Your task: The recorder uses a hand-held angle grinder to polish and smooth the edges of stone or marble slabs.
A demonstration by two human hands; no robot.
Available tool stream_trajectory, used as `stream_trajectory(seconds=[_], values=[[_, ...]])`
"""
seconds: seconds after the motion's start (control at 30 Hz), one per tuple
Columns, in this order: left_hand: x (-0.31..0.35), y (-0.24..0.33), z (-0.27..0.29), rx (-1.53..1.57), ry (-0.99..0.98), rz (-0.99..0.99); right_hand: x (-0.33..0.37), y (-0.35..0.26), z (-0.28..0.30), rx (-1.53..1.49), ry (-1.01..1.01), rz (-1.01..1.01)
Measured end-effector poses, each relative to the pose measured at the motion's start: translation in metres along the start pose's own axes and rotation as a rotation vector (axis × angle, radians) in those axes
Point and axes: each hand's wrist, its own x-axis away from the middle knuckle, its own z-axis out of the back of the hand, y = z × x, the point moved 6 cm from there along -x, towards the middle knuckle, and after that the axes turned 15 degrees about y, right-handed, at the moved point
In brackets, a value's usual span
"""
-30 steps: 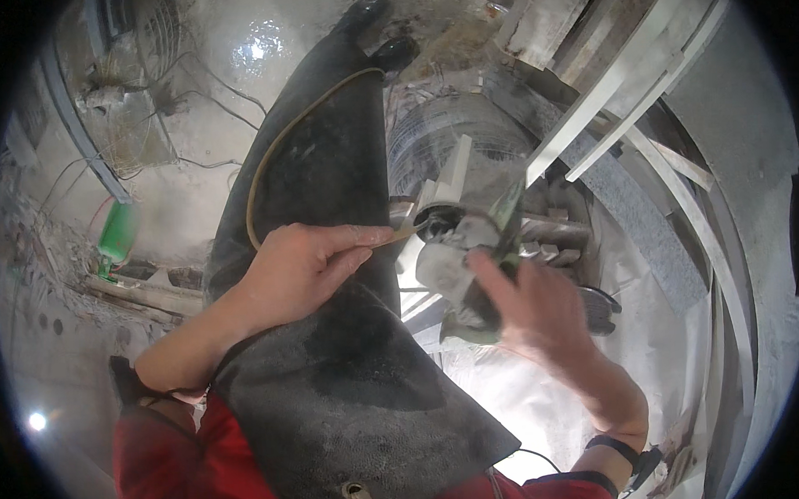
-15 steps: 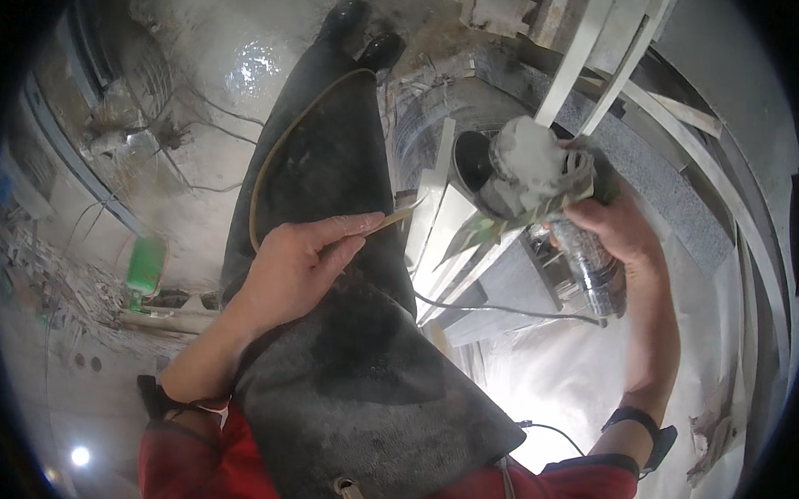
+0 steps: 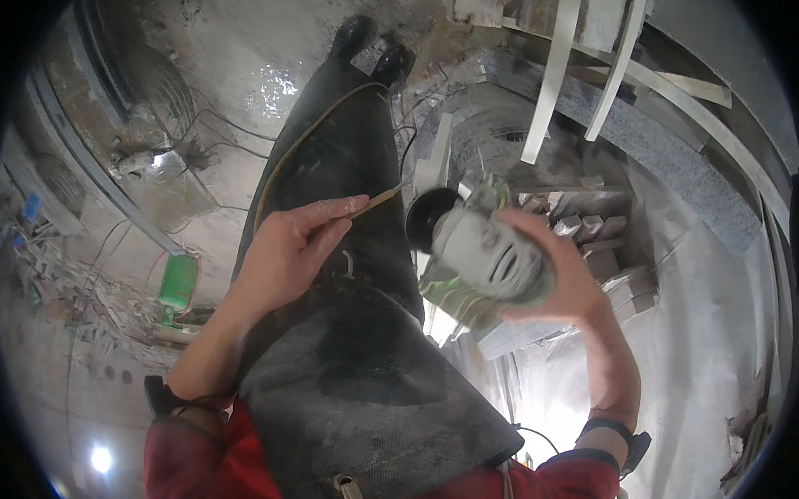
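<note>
My right hand (image 3: 566,274) grips a dusty grey angle grinder (image 3: 481,254), lifted in front of me with its dark disc (image 3: 425,219) facing left. My left hand (image 3: 287,251) pinches a thin pencil-like stick (image 3: 376,200) whose tip points at the disc, a short gap away. Both hands hover over my dark rubber apron (image 3: 350,339). A black watch band is on my right wrist.
Grey granite slabs (image 3: 651,144) and white stone strips (image 3: 559,68) lie on the bench to the right. Small stone blocks (image 3: 603,242) sit behind the grinder. Wet floor, cables and a green bottle (image 3: 179,282) are at the left. My black boots (image 3: 370,44) show at top.
My right hand has raised the grinder off the bench and turned it toward me, disc now facing my left hand. My left hand stays over the apron with the stick.
</note>
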Motion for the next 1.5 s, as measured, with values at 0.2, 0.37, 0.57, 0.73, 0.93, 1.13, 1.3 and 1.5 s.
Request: stream_trajectory(seconds=[0.2, 0.37, 0.57, 0.73, 0.93, 1.13, 1.3, 1.5], values=[[0.006, -0.01, -0.01, 0.038, 0.054, -0.088, 0.027, -0.023, -0.018, 0.343, -0.02, -0.009], [0.009, -0.011, -0.008, 0.078, 0.008, -0.011, 0.013, -0.061, -0.026, 0.721, -0.068, 0.102], [0.006, -0.02, -0.001, 0.087, -0.028, 0.0, -0.005, -0.078, -0.05, 0.918, -0.192, 0.168], [0.004, -0.015, 0.006, 0.025, -0.045, -0.046, -0.009, -0.099, -0.037, 0.885, -0.189, 0.14], [-0.03, -0.003, -0.011, -0.105, -0.043, -0.127, 0.014, -0.085, -0.014, 0.669, 0.025, 0.0], [-0.079, -0.014, -0.073, 0.082, -0.069, -0.2, 0.047, -0.066, 0.01, 0.393, 0.326, -0.085], [-0.092, -0.029, -0.05, 0.331, 0.012, -0.13, 0.043, -0.076, 0.012, 0.439, 0.18, -0.133], [-0.02, -0.038, -0.004, 0.009, 0.134, -0.076, 0.013, -0.084, -0.039, 0.834, -0.001, 0.225]])
